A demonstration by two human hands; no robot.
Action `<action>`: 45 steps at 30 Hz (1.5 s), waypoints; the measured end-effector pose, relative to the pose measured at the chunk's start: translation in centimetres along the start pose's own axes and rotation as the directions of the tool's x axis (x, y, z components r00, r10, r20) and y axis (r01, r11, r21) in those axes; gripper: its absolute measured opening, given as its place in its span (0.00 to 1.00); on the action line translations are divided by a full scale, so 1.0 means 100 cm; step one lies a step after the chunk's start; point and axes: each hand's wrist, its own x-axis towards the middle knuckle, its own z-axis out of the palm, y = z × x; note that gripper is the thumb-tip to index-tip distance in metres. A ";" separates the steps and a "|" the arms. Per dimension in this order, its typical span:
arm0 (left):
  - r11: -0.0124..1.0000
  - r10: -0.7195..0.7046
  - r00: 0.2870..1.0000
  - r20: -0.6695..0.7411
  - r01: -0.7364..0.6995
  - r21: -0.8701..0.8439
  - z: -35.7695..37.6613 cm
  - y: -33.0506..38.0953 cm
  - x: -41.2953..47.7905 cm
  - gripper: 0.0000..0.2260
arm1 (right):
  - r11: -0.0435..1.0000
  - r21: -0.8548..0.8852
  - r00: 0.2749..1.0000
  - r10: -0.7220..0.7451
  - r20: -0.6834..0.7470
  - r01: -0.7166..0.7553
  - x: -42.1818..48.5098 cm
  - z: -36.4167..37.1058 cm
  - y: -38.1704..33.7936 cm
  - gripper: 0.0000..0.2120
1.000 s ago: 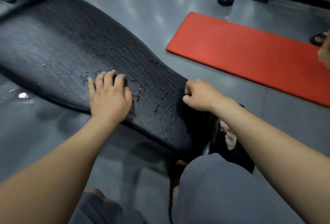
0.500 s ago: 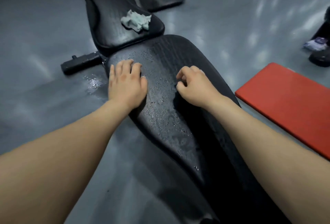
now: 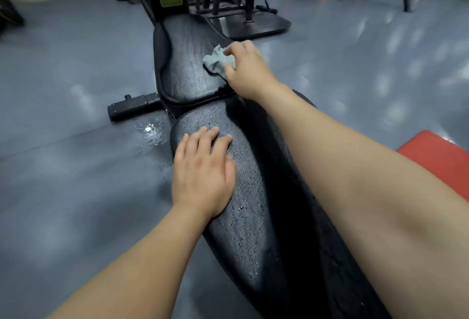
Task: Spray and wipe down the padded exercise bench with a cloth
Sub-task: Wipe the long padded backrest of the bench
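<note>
Where droplets [image 3: 241, 207] bead the black padded bench [image 3: 256, 237], the left hand [image 3: 203, 174] rests, fingers straight. The right hand [image 3: 247, 72] grips a crumpled pale-green cloth [image 3: 215, 61].

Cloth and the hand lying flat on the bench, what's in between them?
Head view: from the left hand, the droplet-covered near pad, then the seam, then the far pad up to the cloth. Nothing else.
</note>
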 end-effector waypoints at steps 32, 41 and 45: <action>1.000 -0.010 1.000 -0.025 0.010 0.007 0.004 -0.001 0.001 0.23 | 0.974 -0.158 0.938 0.204 0.280 -0.165 -0.064 -0.015 0.080 0.28; 1.000 -0.007 0.999 -0.044 0.007 0.006 0.007 -0.003 0.002 0.22 | 0.929 -0.289 0.935 0.295 0.198 -0.232 -0.040 -0.002 0.066 0.25; 1.000 -0.002 0.999 -0.047 0.003 0.013 0.005 -0.002 0.001 0.21 | 0.936 -0.276 0.930 0.285 0.231 -0.218 -0.061 0.001 0.067 0.29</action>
